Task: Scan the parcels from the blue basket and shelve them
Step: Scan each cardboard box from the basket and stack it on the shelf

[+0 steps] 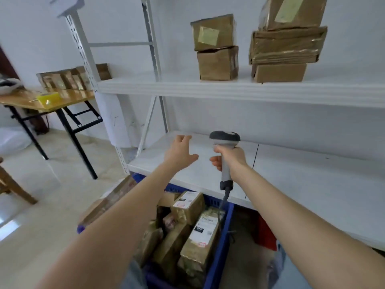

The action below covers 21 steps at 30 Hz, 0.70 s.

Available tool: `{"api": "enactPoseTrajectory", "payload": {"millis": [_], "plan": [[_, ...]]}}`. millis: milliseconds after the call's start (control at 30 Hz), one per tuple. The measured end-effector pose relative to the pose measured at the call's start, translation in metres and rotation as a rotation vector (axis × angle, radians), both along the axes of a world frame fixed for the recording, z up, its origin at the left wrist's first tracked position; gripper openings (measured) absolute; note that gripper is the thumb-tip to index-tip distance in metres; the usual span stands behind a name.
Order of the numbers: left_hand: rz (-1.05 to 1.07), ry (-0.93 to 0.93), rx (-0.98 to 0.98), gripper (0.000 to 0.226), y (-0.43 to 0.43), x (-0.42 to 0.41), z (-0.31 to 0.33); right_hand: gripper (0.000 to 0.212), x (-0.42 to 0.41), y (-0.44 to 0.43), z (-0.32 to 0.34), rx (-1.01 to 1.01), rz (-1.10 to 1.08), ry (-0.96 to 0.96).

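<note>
Currently right hand (pixel 229 160) grips the grey scanner (pixel 225 138) by its handle, head up, cable dropping toward 6 o'clock. Left hand (pixel 180 152) is spread loose and holds nothing, above the lower shelf board (pixel 302 176). Blue basket (pixel 223 247) sits at 6 o'clock under that board, packed with tape-wrapped brown parcels (pixel 198 240); its near end is cut off, the left arm hides its left side, label text unreadable.
</note>
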<state>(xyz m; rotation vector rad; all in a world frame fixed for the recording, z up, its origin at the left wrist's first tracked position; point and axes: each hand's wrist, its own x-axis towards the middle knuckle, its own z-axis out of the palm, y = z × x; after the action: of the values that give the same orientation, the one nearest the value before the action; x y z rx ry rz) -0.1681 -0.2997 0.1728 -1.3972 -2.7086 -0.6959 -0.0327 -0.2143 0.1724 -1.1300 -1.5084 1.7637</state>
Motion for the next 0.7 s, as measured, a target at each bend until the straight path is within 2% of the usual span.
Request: {"api": "enactPoseTrajectory", "payload": {"millis": [167, 333, 533, 700], "plan": [[0.062, -0.122, -0.155, 0.073, -0.032, -0.023, -0.08, 0.015, -0.023, -0.018, -0.084, -0.144, 0.033, -0.125], [0.102, -0.264, -0.3, 0.072, -0.044, -0.037, -0.148, 0.013, -0.032, -0.021, -0.14, -0.278, 0.045, -0.219], [0.096, -0.529, -0.445, 0.062, -0.037, -0.021, -0.218, 0.004, -0.016, -0.007, -0.207, -0.372, -0.014, -0.337], [0.13, -0.684, -0.524, 0.054, -0.033, 0.004, -0.259, 0.045, 0.003, -0.01, -0.248, -0.477, 0.07, -0.453]]}}
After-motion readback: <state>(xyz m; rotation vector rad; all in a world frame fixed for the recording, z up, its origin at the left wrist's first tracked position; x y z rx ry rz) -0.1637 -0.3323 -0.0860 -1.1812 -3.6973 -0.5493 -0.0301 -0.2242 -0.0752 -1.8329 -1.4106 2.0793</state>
